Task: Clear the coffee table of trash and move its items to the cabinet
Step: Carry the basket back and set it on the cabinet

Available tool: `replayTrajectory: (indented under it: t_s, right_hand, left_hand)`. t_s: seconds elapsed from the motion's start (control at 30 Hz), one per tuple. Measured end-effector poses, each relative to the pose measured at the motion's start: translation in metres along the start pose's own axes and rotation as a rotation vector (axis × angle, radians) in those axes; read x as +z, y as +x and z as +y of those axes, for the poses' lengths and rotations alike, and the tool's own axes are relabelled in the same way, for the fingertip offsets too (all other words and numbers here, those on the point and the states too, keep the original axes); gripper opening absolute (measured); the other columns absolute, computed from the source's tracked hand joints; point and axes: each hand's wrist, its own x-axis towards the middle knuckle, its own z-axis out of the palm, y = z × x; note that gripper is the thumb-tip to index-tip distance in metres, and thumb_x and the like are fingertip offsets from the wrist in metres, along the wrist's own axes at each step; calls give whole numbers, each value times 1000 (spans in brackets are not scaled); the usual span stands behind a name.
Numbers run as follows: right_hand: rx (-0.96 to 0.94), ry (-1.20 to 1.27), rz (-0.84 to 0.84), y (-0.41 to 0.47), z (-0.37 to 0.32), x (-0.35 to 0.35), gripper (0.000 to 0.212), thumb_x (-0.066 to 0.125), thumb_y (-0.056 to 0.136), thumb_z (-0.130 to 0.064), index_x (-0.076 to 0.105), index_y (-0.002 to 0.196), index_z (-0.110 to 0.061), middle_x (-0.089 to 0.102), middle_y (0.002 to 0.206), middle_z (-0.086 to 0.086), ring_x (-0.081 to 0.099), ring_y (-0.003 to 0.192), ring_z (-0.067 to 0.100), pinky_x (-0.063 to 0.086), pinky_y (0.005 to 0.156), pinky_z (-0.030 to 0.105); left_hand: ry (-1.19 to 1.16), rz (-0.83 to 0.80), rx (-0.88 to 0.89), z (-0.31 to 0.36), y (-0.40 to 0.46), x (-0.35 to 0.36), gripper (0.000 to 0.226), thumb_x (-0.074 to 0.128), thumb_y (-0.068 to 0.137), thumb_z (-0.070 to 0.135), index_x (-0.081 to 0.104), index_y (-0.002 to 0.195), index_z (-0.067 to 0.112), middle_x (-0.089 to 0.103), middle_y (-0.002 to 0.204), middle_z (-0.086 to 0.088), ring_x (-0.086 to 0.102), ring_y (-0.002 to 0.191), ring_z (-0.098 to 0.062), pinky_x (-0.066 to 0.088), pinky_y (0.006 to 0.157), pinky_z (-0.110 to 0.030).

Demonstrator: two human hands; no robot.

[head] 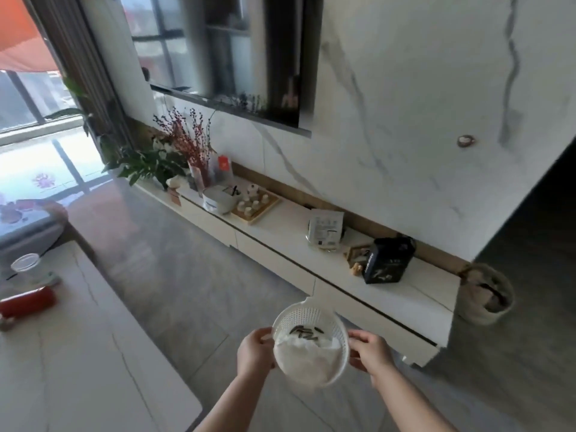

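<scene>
While both hands are out in front at about 6 o'clock, they've got a white perforated basket [310, 341] held between them over the grey floor [174, 275]. The left hand [254, 353] has its fingers curled round the basket's rim at 9 o'clock, and the right hand [371, 352] pinches the rim at 3 o'clock. Inside there's a crumpled white tissue [307, 353] filling most of it, with a few dark striped seed shells [304, 331] sitting on top toward 12 o'clock.

The coffee table worktop [78, 353], pale marble look, runs along the 8 o'clock side. On its far end sit a clear glass jar [25, 266] and, just beside it, a red cylinder thing [28, 302] lying on its side. Can't tell what the little bit at the very edge is, too blurry.

The long white cabinet [311, 269] stretches from 11 o'clock across to 3 o'clock, against the marble wall. On top, going from far to near: green plants [146, 165] with red berry branches [187, 135], a white tub [218, 198], a wooden tray [257, 204] carrying a small white tea set, a white pouch [325, 227] standing upright, then a black bag [388, 260] near the cabinet's end. A woven basket [487, 294] stands on the floor just past that end, around 3 o'clock. A TV [224, 54] hangs on the wall at 12 o'clock.
</scene>
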Motion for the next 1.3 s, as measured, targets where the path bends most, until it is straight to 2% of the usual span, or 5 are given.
replayTrajectory:
  t_s: [0.3, 0.47, 0.67, 1.2, 1.3]
  right_hand:
    - [111, 288, 233, 26, 5, -101, 15, 60, 86, 2, 66, 80, -11, 67, 49, -1, 60, 40, 11, 45, 36, 14]
    - [165, 445, 359, 52, -4, -130, 19, 59, 83, 10, 63, 72, -5, 63, 43, 3, 57, 33, 12, 43, 32, 13]
    - [160, 571, 481, 89, -15, -148, 19, 58, 83, 10, 64, 73, -5, 62, 58, 13, 53, 50, 22, 42, 51, 25]
    - [290, 491, 447, 247, -16, -257, 20, 49, 86, 11, 67, 92, 4, 53, 58, 11, 42, 48, 19, 34, 47, 24]
    - [322, 421, 450, 287, -8, -277, 25, 42, 87, 10, 66, 92, 5, 51, 55, 11, 40, 46, 18, 32, 38, 21]
  left_hand:
    - [135, -259, -1, 52, 9, 120, 26, 52, 83, 3, 69, 97, 17, 70, 72, -7, 63, 60, -24, 61, 67, -43]
    - [231, -405, -10, 84, 41, 173, 29, 52, 82, 2, 68, 102, 17, 68, 73, -5, 63, 61, -18, 58, 56, -28]
    - [330, -533, -18, 115, 84, 236, 29, 50, 81, 3, 63, 101, 19, 68, 82, -5, 64, 66, -17, 57, 58, -27]
    - [459, -468, -175, 137, 151, 414, 27, 47, 78, -2, 63, 81, 20, 65, 74, -3, 60, 63, -19, 54, 60, -27]
    - [450, -448, -211, 130, 171, 450, 33, 46, 79, -3, 65, 97, 16, 65, 76, -5, 60, 64, -19, 55, 65, -30]
